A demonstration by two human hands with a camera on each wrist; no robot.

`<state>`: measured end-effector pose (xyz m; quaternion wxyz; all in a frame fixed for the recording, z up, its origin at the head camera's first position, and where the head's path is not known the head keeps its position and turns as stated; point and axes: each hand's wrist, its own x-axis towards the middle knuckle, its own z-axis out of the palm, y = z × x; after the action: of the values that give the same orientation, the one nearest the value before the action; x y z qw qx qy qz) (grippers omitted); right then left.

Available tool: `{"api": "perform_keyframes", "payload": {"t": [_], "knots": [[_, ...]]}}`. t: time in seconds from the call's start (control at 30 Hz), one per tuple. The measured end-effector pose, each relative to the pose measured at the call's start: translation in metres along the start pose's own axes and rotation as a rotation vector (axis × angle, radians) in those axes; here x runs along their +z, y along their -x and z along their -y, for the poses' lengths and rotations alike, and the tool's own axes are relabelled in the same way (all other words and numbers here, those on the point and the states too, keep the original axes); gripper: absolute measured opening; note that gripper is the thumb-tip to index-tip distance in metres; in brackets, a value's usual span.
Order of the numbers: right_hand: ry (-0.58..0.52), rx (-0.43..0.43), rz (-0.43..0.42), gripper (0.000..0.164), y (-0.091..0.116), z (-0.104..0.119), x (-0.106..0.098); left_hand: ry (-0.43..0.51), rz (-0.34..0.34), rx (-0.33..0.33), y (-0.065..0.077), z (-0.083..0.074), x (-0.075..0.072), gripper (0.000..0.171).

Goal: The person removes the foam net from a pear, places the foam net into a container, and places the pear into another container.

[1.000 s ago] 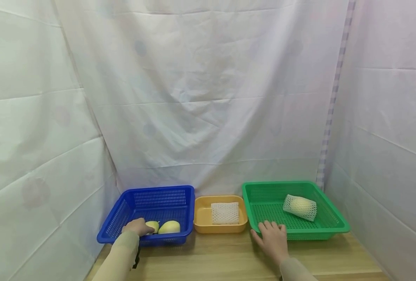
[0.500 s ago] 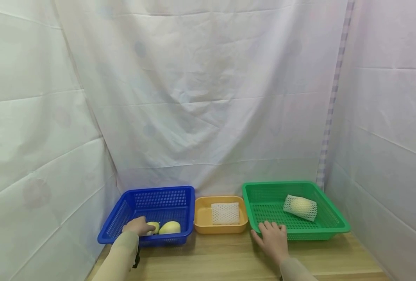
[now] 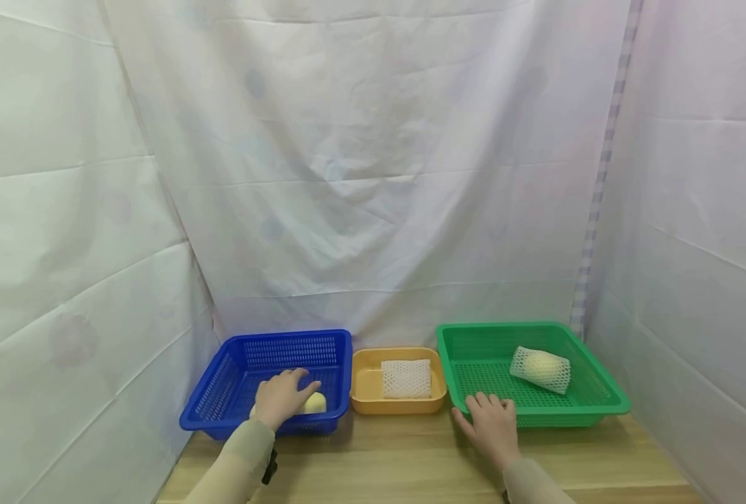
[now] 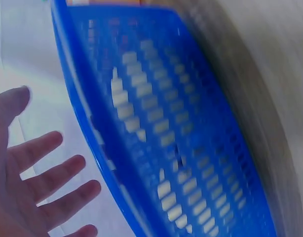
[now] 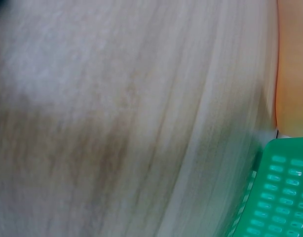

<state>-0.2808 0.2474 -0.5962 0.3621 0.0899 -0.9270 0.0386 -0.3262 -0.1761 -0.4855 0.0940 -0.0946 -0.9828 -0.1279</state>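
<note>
My left hand (image 3: 281, 397) hovers over the near side of the blue basket (image 3: 265, 425), its fingers spread and holding nothing. In the left wrist view those fingers (image 4: 55, 173) stand apart beside the basket's rim. A pale yellow fruit (image 3: 314, 403) lies in the basket just right of the hand, and the edge of another (image 3: 253, 411) peeks out at its left; the hand hides the rest. My right hand (image 3: 494, 427) rests with relaxed fingers at the near left corner of the green basket (image 3: 599, 392). Inside that basket lies a pale fruit in a white foam net (image 3: 541, 369).
Between the two baskets stands a small yellow tray (image 3: 398, 407) with a flat white foam net (image 3: 406, 379) in it. All three containers are on a wooden table (image 3: 373, 462). White cloth curtains (image 3: 373, 210) hang behind and at both sides.
My left hand has come away from the fruits it was touching, moved right and spread its fingers. My right hand keeps its place at the green basket.
</note>
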Motion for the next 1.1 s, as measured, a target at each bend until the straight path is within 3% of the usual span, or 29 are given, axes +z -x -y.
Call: {"api": "perform_keyframes", "payload": {"t": [0.23,0.43,0.8,1.1], "knots": [[-0.005,0.016,0.020,0.033,0.001,0.001,-0.002,-0.024,-0.060,0.057,0.010,-0.027,0.023,0.059],[-0.005,0.019,0.024,0.032,0.000,0.001,-0.003,-0.045,-0.096,0.123,0.019,-0.039,0.049,0.064],[0.002,0.012,0.038,0.035,-0.001,0.003,-0.005,-0.119,-0.130,0.162,0.033,-0.038,0.073,0.063],[0.004,0.017,0.035,0.037,-0.001,0.000,-0.002,-0.147,-0.209,0.206,0.029,-0.032,0.084,0.063]]}}
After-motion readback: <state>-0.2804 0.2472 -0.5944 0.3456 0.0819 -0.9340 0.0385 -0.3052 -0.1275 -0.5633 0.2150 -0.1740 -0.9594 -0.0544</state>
